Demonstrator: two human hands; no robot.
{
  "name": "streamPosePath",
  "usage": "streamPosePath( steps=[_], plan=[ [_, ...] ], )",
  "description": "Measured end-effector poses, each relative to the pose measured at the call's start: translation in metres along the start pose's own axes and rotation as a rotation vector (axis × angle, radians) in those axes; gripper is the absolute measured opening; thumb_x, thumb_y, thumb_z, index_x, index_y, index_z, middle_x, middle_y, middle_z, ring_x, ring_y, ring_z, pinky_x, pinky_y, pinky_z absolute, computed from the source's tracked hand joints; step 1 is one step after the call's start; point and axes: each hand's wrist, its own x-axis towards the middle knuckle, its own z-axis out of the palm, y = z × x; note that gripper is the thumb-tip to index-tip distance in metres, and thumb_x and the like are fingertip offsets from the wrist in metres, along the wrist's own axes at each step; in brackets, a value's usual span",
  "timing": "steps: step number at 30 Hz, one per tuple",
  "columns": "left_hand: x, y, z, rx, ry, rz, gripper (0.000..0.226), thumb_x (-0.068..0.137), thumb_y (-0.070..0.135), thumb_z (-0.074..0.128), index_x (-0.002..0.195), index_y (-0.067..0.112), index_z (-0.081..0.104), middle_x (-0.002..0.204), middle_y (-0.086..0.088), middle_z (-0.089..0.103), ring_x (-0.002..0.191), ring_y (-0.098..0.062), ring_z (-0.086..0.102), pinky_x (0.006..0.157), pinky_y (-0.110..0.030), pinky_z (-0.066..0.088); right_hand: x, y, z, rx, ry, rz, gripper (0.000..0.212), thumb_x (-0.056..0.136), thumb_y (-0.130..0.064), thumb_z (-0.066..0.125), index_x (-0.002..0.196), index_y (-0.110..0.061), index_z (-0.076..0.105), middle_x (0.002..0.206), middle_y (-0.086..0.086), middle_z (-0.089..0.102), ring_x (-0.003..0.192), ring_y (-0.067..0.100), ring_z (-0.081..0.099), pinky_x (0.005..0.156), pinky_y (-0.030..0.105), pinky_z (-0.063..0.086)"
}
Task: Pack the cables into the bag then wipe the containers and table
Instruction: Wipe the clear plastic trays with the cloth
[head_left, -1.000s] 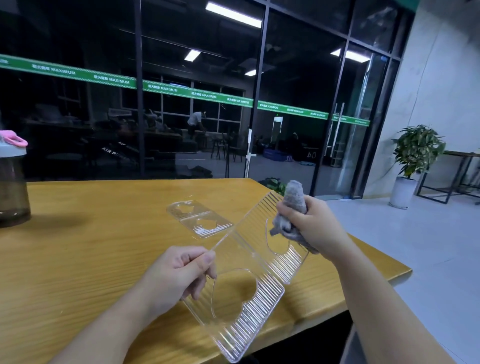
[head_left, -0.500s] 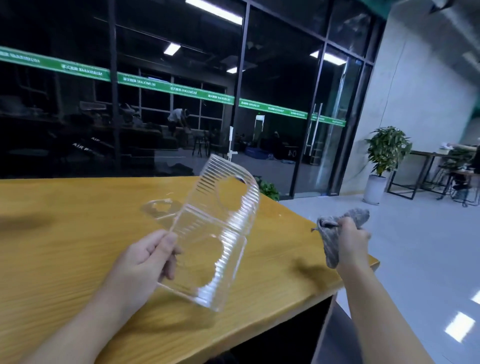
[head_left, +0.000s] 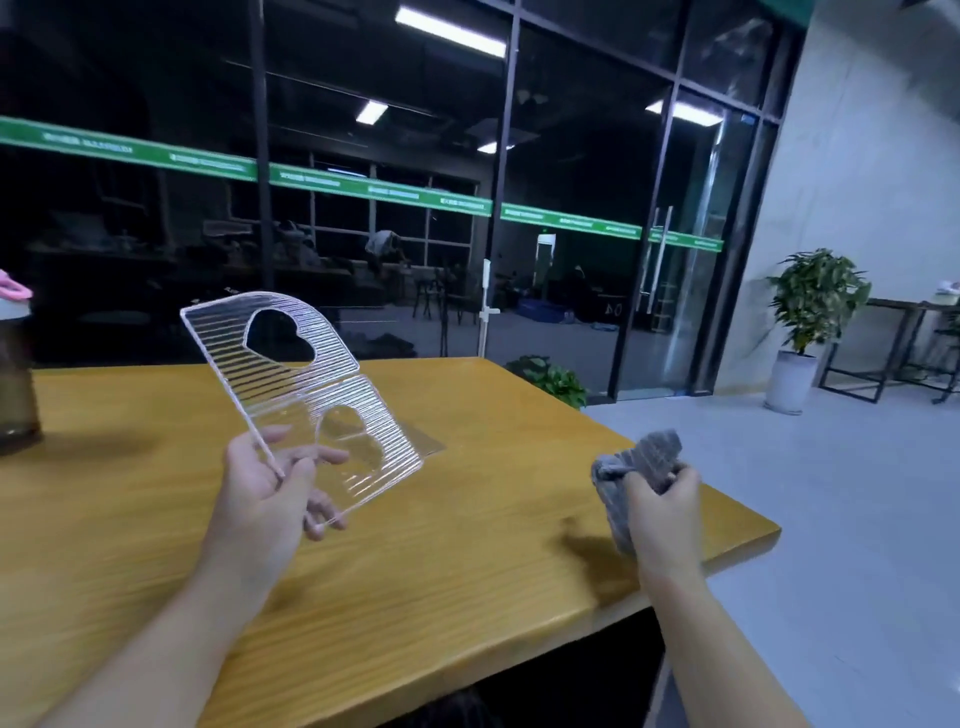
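Clear ribbed plastic container (head_left: 301, 395), opened out flat so both halves show, is held up off the wooden table (head_left: 467, 545) at a tilt, its top half reaching up in front of the dark glass wall (head_left: 363, 182). Each half has a heart-shaped cutout, one up top and one lower down. It's gripped at its lower left corner by the left hand (head_left: 270, 488), thumb curled over the near edge and the fingers (head_left: 324, 457) seen through the plastic, spread a bit behind it. So the fingers are clamped on the container, pretty plainly.

Off to the right, a gray cloth (head_left: 636, 467) is bunched up in the right hand (head_left: 660, 506), fingers curled tight round it, held just above the table near its right edge, well apart from the container. A shadow is cast on the wood below it.

Just behind the container, something flat and see-through (head_left: 423, 441) is lying on the table, mostly hidden, so what it is can't really be told.

At the far left edge a dark bottle (head_left: 15, 384) with a pink loop on its lid is standing on the table, partly cut off. Further back on the right, a potted plant (head_left: 810, 322) in a white pot is set on the gray floor beside a dark metal side table (head_left: 893, 338).
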Motion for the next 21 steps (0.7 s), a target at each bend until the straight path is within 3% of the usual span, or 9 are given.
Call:
streamPosePath(
  steps=[5,8,12,17,19,21],
  plan=[
    [-0.002,0.011,-0.033,0.032,0.118,0.037,0.029,0.093,-0.002,0.044,0.103,0.026,0.04,0.075,-0.005,0.061,0.055,-0.024,0.051,0.045,-0.028,0.046,-0.047,-0.024,0.048,0.106,-0.244,-0.107,0.02,0.088,-0.007,0.061,0.096,-0.014,0.045,0.079,0.001,0.049,0.065,0.017,0.049,0.055,0.03,0.037],
    [-0.004,0.013,-0.064,0.121,0.18,0.072,0.03,0.091,0.001,0.049,0.105,0.026,0.041,0.072,0.0,0.063,0.053,-0.017,0.053,0.054,-0.033,0.049,-0.068,-0.028,0.077,0.136,-0.341,-0.116,0.018,0.087,-0.01,0.063,0.087,-0.02,0.048,0.076,0.002,0.052,0.064,0.02,0.049,0.056,0.031,0.04],
    [-0.006,0.018,-0.112,0.185,0.313,0.137,0.027,0.09,0.005,0.053,0.102,0.028,0.044,0.074,-0.004,0.065,0.051,-0.016,0.056,0.048,-0.028,0.044,-0.091,-0.032,0.114,0.145,-0.431,-0.118,0.016,0.086,-0.017,0.064,0.087,-0.023,0.05,0.076,0.004,0.056,0.064,0.023,0.05,0.06,0.037,0.042],
    [-0.011,0.038,-0.181,0.363,0.413,0.115,0.017,0.093,0.012,0.051,0.107,0.021,0.051,0.072,-0.004,0.069,0.057,-0.028,0.054,0.059,-0.04,0.051,-0.106,-0.041,0.153,0.189,-0.484,-0.118,0.018,0.09,-0.012,0.06,0.084,-0.023,0.047,0.073,0.002,0.052,0.057,0.017,0.046,0.046,0.02,0.039],
    [-0.014,0.048,-0.208,0.481,0.44,0.104,0.018,0.092,0.014,0.053,0.107,0.022,0.056,0.065,0.001,0.067,0.055,-0.026,0.054,0.057,-0.038,0.053,-0.11,-0.04,0.16,0.19,-0.503,-0.121,0.015,0.091,-0.013,0.059,0.086,-0.021,0.047,0.072,0.002,0.052,0.052,0.012,0.046,0.039,0.014,0.036],
    [-0.015,0.063,-0.232,0.609,0.534,0.154,0.017,0.087,0.018,0.054,0.103,0.021,0.058,0.064,0.001,0.065,0.055,-0.016,0.058,0.065,-0.03,0.055,-0.114,-0.039,0.16,0.188,-0.534,-0.142,0.011,0.091,-0.013,0.058,0.091,-0.017,0.048,0.072,0.002,0.053,0.046,0.003,0.048,0.038,0.014,0.036]
  ],
)
